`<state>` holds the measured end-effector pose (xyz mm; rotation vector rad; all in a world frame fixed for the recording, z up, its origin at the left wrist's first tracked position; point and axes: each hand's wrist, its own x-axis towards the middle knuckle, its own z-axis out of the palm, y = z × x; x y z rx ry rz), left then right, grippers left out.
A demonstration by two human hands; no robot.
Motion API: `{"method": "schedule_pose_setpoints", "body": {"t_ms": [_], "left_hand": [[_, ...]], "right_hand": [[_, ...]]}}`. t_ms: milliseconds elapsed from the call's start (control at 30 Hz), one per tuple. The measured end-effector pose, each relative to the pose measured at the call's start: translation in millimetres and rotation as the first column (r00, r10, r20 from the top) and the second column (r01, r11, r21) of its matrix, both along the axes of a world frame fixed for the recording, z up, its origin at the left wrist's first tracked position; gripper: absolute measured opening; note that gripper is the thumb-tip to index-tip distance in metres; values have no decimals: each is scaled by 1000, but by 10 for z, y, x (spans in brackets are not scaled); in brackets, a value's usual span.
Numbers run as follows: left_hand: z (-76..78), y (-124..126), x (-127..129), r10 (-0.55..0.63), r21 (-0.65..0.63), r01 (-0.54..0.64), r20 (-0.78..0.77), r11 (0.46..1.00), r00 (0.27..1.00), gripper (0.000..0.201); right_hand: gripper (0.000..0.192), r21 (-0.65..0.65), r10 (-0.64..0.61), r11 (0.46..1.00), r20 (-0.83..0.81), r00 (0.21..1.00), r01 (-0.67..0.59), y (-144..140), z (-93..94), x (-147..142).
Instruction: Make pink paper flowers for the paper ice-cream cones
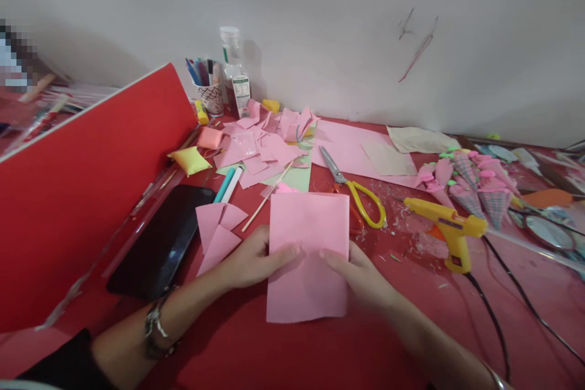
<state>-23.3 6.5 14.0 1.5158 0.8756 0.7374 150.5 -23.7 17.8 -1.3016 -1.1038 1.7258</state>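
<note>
1. Pink paper sheet point(309, 256) lies flat on the red desk point(256, 347) at lower centre of the frame, held from both sides.
2. At the sheet's left edge the left hand point(249, 263) pinches it, thumb pressed on top and fingers under or beside the paper; a bracelet point(154, 329) circles that wrist.
3. At the right edge the right hand point(361, 273) grips the same sheet, thumb lying across the paper's face.
4. Just left of the left hand sit folded pink triangles point(218, 233), and further left a black phone point(162, 244) lies against a red board point(82, 195) filling the left side of the frame.
5. Right of the sheet a yellow glue gun point(450, 228) rests on the desk, its black cord trailing toward the lower right.
6. Above the sheet lie yellow-handled scissors point(354, 192), a thin wooden stick point(267, 196) and a teal pen point(225, 184).
7. Farther up, a heap of pink paper scraps point(262, 143) covers the desk's middle, with a yellow cushion point(189, 160) to its left.
8. At right middle, a cluster of pink paper cones point(466, 186) lies together.
9. Against the wall stand a pen cup point(208, 94) and a clear bottle point(234, 70), upper centre-left.
</note>
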Motion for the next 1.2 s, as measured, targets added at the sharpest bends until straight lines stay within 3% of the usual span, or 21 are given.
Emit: {"method": "schedule_pose_setpoints", "body": {"t_ms": [100, 200, 300, 533, 867, 1200], "left_hand": [[-5, -5, -1, 9, 8, -9, -17, 1000, 1000, 26], [-34, 5, -4, 46, 99, -34, -127, 995, 991, 24], [-63, 16, -5, 63, 150, -34, -192, 988, 979, 25], [-61, 18, 3, 44, 63, -38, -99, 997, 994, 24], [-61, 17, -13, -16, -30, 15, -55, 999, 998, 29], [-49, 1, -4, -46, -88, 46, 2, 995, 999, 30]], "right_hand": [[37, 42, 29, 999, 52, 998, -31, 23, 16, -7], [35, 153, -108, 985, 182, 977, 81, 83, 22, -6], [35, 185, -134, 978, 179, 975, 100, 132, 9, 3], [37, 131, -117, 986, 101, 988, 103, 118, -50, 7], [28, 178, -159, 978, 299, 941, 108, 119, 17, -23], [26, 206, -242, 962, 323, 915, 182, 99, 10, -50]]}}
